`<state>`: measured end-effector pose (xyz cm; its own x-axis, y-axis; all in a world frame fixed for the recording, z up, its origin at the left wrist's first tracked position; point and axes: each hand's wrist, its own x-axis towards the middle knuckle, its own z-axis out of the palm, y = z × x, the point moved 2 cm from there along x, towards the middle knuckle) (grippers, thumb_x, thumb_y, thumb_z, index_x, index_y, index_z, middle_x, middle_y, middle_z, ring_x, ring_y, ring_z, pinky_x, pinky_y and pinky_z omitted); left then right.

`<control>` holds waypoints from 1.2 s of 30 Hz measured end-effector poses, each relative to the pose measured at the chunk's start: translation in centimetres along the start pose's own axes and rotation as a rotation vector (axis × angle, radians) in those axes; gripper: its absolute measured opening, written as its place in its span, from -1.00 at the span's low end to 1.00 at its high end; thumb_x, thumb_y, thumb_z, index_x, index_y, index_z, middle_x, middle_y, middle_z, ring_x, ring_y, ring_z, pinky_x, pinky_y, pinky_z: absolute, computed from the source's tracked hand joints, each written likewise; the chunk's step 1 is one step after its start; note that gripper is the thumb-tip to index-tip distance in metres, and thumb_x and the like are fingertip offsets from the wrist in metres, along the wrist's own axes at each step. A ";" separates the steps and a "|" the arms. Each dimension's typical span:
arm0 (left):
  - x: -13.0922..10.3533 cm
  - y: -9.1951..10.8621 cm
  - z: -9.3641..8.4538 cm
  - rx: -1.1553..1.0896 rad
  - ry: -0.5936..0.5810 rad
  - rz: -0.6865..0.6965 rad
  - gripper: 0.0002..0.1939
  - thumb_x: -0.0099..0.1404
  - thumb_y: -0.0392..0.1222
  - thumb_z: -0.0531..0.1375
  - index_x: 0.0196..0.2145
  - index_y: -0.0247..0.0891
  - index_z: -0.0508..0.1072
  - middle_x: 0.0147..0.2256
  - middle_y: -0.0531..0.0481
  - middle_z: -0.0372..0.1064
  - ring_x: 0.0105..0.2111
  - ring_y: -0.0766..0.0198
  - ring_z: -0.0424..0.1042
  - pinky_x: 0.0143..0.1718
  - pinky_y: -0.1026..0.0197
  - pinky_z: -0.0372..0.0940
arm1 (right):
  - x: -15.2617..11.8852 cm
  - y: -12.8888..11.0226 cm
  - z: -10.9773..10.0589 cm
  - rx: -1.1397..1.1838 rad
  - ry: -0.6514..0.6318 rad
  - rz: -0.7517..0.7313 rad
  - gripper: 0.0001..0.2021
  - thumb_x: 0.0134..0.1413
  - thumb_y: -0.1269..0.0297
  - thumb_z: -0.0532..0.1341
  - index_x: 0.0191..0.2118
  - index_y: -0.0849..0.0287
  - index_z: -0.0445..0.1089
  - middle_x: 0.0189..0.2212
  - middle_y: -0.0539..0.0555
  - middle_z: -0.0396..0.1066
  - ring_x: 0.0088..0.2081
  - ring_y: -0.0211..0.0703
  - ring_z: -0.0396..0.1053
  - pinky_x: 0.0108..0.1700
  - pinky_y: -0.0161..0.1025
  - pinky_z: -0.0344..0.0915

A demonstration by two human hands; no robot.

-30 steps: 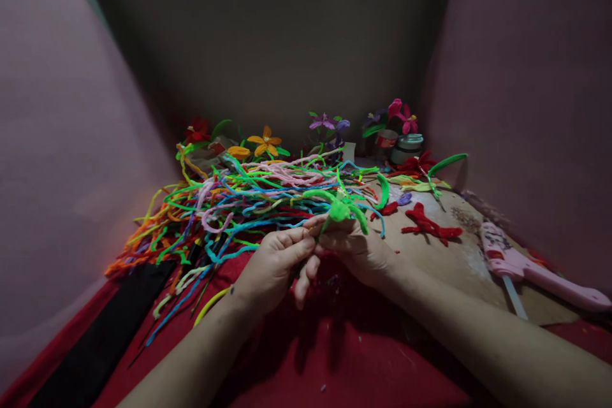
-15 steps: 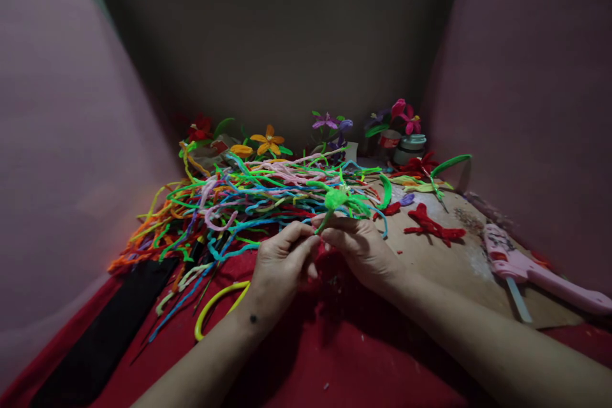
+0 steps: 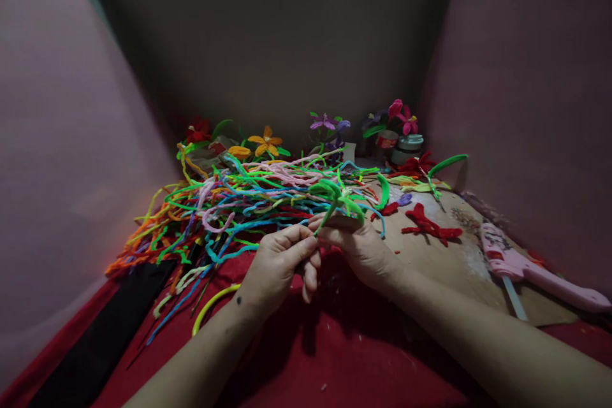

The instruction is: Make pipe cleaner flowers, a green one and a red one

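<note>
A bright green pipe-cleaner flower (image 3: pixel 340 197) stands tilted above my fingertips, its narrow petals spread around a pale centre. Its stem slants down to where both hands meet. My left hand (image 3: pixel 282 261) pinches the lower end of the stem between thumb and fingers. Close against it, my right hand (image 3: pixel 361 248) has its thumb and fingers closed on the stem just under the petals. The exact grip point is partly covered by the fingers. Just behind the flower lies a large heap of coloured pipe cleaners (image 3: pixel 277 172).
A cardboard sheet (image 3: pixel 430 274) on the right bears red petals (image 3: pixel 433 226) and a pink glue gun (image 3: pixel 516 262). Finished flowers, one of them orange (image 3: pixel 266 140), and a small jar (image 3: pixel 407 150) line the back. A yellow handle (image 3: pixel 210 306) and a black strip (image 3: pixel 102 338) lie left.
The green flower has turned in my fingers, so its petals now spread more toward me. My left hand's lower fingers have loosened and dropped a little. My right hand stays nearly in place.
</note>
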<state>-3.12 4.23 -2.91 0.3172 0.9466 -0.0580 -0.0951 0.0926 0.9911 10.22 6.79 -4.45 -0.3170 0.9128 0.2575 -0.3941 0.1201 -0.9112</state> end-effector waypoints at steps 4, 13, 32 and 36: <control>0.2 -0.5 0.0 -0.071 -0.062 -0.013 -0.72 0.25 -0.13 0.10 -0.55 -0.34 0.34 -0.77 0.07 0.30 -0.83 0.42 0.22 -0.82 0.41 0.15 | -0.2 -0.3 0.3 -0.008 0.017 -0.024 -0.88 -0.03 0.25 0.24 -0.33 0.12 0.47 -0.48 -0.01 0.41 -0.40 -0.21 0.34 -0.23 -0.19 0.26; 0.3 -0.7 0.4 -0.228 -0.121 -0.013 -0.82 0.24 -0.19 0.11 -0.45 -0.33 0.38 -0.70 0.09 0.33 -0.84 0.49 0.21 -0.81 0.48 0.08 | -0.3 -0.2 0.7 0.141 -0.128 0.036 -0.85 -0.02 0.20 0.24 -0.34 0.14 0.47 -0.59 -0.06 0.36 -0.56 -0.30 0.30 -0.34 -0.23 0.25; 0.1 -0.2 0.0 0.206 0.229 0.030 -0.81 0.17 -0.18 0.15 -0.54 -0.31 0.33 -0.75 0.12 0.28 -0.75 0.46 0.20 -0.69 0.42 0.14 | -0.1 0.3 0.0 -0.002 0.114 0.077 -0.87 -0.08 0.23 0.27 -0.44 0.18 0.44 -0.57 -0.06 0.32 -0.51 -0.32 0.21 -0.42 -0.32 0.15; 0.1 -0.3 0.2 0.119 0.187 0.024 -0.79 0.19 -0.16 0.13 -0.53 -0.31 0.31 -0.76 0.12 0.28 -0.79 0.45 0.19 -0.75 0.42 0.12 | -0.1 0.6 -0.2 0.008 0.089 0.138 -0.80 -0.07 0.19 0.26 -0.31 0.19 0.46 -0.54 0.00 0.37 -0.50 -0.25 0.27 -0.43 -0.28 0.18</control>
<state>-2.89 4.26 -3.24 0.1348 0.9899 -0.0445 0.0151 0.0429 0.9990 10.15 6.81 -5.11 -0.2907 0.9516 0.1003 -0.3593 -0.0114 -0.9332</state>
